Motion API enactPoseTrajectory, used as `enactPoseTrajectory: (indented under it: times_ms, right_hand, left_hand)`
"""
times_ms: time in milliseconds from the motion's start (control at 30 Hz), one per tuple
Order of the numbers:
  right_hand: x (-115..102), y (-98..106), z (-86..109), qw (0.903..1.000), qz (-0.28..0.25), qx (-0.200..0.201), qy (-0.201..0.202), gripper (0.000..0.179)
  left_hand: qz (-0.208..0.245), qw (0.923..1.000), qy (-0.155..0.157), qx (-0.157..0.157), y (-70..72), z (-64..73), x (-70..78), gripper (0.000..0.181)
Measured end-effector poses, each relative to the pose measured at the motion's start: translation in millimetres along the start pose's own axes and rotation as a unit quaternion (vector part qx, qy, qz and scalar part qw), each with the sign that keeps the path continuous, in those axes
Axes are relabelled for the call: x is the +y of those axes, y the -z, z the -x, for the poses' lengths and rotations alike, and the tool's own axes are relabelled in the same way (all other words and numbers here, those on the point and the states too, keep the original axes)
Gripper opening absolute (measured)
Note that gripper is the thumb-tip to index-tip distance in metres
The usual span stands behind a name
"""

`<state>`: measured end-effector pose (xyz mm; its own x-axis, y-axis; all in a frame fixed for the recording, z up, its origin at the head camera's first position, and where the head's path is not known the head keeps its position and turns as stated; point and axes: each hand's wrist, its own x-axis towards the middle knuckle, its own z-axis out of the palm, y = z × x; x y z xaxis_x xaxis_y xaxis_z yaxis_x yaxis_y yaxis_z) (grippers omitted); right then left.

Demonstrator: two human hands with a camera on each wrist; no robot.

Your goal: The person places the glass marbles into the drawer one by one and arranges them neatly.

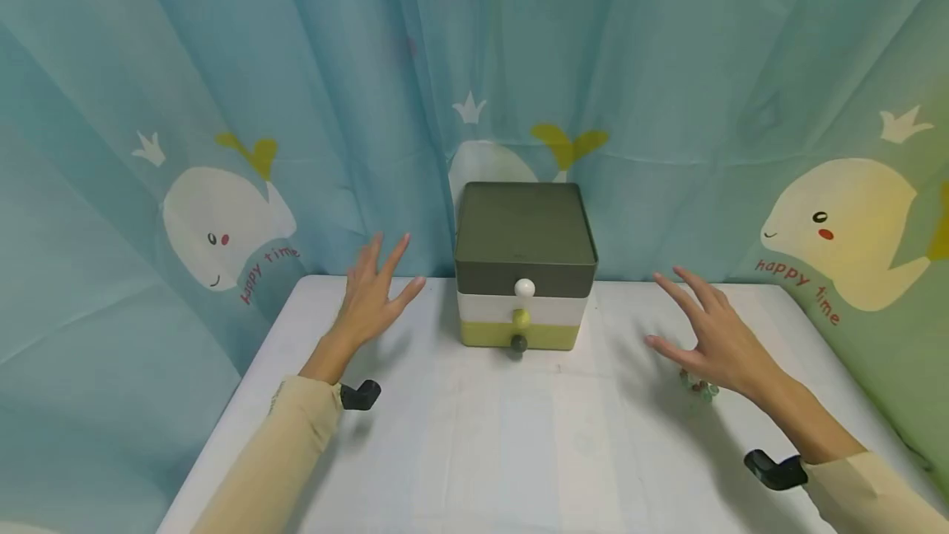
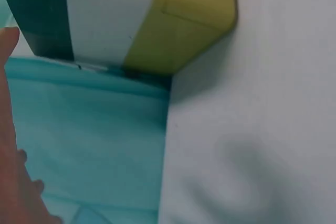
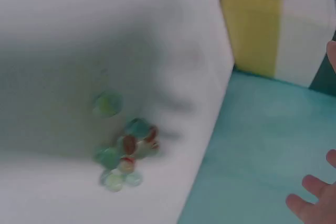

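A stacked drawer box (image 1: pixel 526 237) stands at the back of the white table, its tiers dark green, white and yellow-green, each with a round knob in front. To its left, my left hand (image 1: pixel 370 297) hovers above the table with fingers spread, holding nothing. On the other side, my right hand (image 1: pixel 722 344) is raised with spread fingers, apart from the box. Beneath the right hand lies a small cluster of glass marbles (image 3: pixel 128 148), green, clear and reddish-brown. In the head view that hand partly hides them.
The white table (image 1: pixel 519 452) reaches back to a blue-green curtain (image 1: pixel 356 105) printed with whales, which hangs close behind the box. Black wrist straps (image 1: pixel 361 395) show at both sleeves.
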<state>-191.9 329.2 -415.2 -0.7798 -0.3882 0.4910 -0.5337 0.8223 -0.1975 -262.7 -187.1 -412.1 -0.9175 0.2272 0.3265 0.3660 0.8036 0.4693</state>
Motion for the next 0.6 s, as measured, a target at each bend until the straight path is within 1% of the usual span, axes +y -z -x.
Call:
enactPoseTrajectory:
  times_ms: [67, 133, 233, 333, 400, 467, 533, 600]
  right_hand:
    - [-6.0, 2.4, -3.7, 0.9999, -0.010, -0.002, -0.003, 0.100]
    - [-12.4, 4.9, -7.5, 0.9997, -0.024, -0.005, -0.006, 0.098]
    - [-22.7, 7.8, -12.8, 0.9988, -0.047, -0.009, -0.005, 0.093]
    - [-33.5, 9.4, -18.0, 0.9974, -0.070, -0.014, 0.005, 0.091]
    - [-40.6, 10.5, -22.2, 0.9961, -0.085, -0.018, 0.017, 0.091]
    - [-47.3, 12.1, -26.2, 0.9946, -0.099, -0.022, 0.024, 0.090]
    - [-53.3, 13.6, -30.2, 0.9920, -0.120, -0.031, 0.027, 0.089]
    - [-58.2, 14.4, -33.5, 0.9878, -0.147, -0.045, 0.028, 0.087]
  left_hand:
    - [0.042, 0.9990, -0.011, -0.005, 0.6, -3.6, 4.1, 0.077]
    - [0.085, 0.9961, -0.019, -0.016, 0.9, -7.9, 9.0, 0.077]
    - [0.141, 0.9890, -0.019, -0.039, 1.8, -14.4, 18.0, 0.076]
    - [0.181, 0.9816, -0.023, -0.058, 3.2, -21.2, 26.6, 0.075]
    - [0.212, 0.9743, -0.030, -0.069, 4.0, -26.0, 32.3, 0.075]
    - [0.245, 0.9654, -0.037, -0.082, 4.6, -31.0, 38.0, 0.074]
    - [0.281, 0.9538, -0.037, -0.099, 4.6, -36.5, 43.5, 0.073]
    - [0.311, 0.9427, -0.028, -0.117, 3.3, -42.5, 47.6, 0.073]
